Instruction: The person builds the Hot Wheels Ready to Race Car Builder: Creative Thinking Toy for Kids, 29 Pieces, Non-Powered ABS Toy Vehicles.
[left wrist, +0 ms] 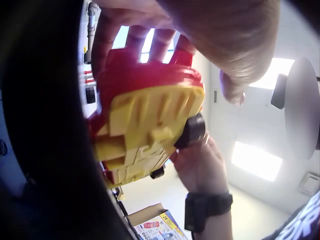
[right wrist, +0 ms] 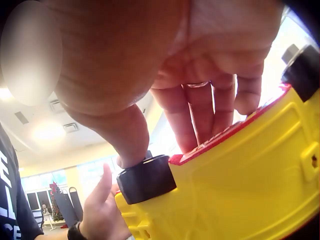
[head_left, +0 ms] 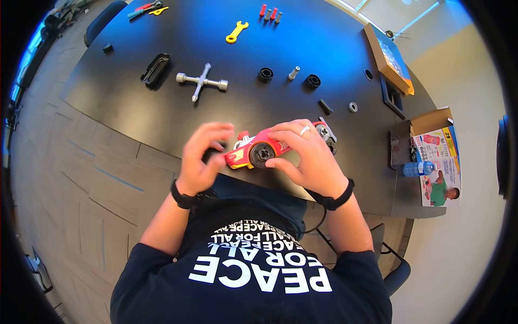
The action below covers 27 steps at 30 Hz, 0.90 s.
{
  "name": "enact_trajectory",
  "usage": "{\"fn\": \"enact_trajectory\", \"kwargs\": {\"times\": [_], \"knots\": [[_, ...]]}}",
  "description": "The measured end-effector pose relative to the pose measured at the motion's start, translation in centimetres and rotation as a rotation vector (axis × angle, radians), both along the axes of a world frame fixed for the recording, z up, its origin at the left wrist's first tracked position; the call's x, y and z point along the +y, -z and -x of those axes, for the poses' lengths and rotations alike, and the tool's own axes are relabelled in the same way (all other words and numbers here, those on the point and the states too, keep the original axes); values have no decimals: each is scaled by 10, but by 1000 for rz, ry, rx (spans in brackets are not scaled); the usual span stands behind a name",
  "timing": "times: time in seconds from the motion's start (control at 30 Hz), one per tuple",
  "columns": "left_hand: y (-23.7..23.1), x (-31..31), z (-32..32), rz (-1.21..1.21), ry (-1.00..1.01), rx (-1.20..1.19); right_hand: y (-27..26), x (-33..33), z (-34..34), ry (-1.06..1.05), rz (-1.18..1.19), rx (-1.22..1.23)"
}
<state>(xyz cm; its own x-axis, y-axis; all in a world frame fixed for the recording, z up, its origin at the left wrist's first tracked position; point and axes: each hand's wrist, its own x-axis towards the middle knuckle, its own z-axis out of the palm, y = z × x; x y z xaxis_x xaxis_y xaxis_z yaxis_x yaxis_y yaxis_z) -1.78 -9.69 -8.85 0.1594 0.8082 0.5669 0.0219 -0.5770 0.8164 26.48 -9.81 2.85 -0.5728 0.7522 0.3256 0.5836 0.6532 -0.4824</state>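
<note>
A red toy race car [head_left: 280, 146] with a yellow underside [right wrist: 250, 170] is tilted in front of the person, close over the table's near edge. The right hand [head_left: 310, 156] holds it from above, its fingers over the body and its thumb at the black front wheel [head_left: 263, 155]. By the car's nose, the left hand [head_left: 199, 156] has its fingers loosely bent and its thumb apart from them. Seen from the left wrist, its fingers [left wrist: 155, 45] lie behind the red front end. A grey hub [head_left: 322, 131] shows at the rear.
Beyond the car lie a four-way lug wrench [head_left: 202, 82], an open black case [head_left: 156, 70], black wheels [head_left: 265, 74], a silver bolt [head_left: 294, 73] and a grey ring [head_left: 353, 107]. A yellow wrench [head_left: 237, 32] lies farther back. A water bottle [head_left: 420, 168] and printed box [head_left: 440, 146] are at right.
</note>
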Motion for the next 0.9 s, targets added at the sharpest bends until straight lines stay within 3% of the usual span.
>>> {"fn": "enact_trajectory", "kwargs": {"times": [0.07,0.13,0.17,0.23,0.33,0.47,0.53,0.7,0.8,0.87,0.9], "knots": [[-34,12,13,136,-277,218,4,-4,1,14,-19,23],[-43,41,35,-108,-464,682,5,-7,2,46,-48,33],[-42,56,42,-111,-471,688,6,-8,2,40,-51,40],[-26,91,54,-111,-615,963,8,-8,3,62,-48,37],[-22,123,64,-27,-520,1056,11,-10,2,59,-65,46],[-8,168,81,-32,-592,1091,13,-13,2,78,-74,52],[-11,178,80,178,-577,1261,14,-12,0,69,-70,51],[-15,170,72,-27,-669,1216,16,-12,1,76,-74,72],[-49,146,57,-54,-672,1142,16,-12,-1,82,-92,111],[-72,125,45,-295,-507,630,14,-13,-2,88,-107,145],[-92,103,34,-260,-404,536,10,-14,-4,150,-78,243]]}}
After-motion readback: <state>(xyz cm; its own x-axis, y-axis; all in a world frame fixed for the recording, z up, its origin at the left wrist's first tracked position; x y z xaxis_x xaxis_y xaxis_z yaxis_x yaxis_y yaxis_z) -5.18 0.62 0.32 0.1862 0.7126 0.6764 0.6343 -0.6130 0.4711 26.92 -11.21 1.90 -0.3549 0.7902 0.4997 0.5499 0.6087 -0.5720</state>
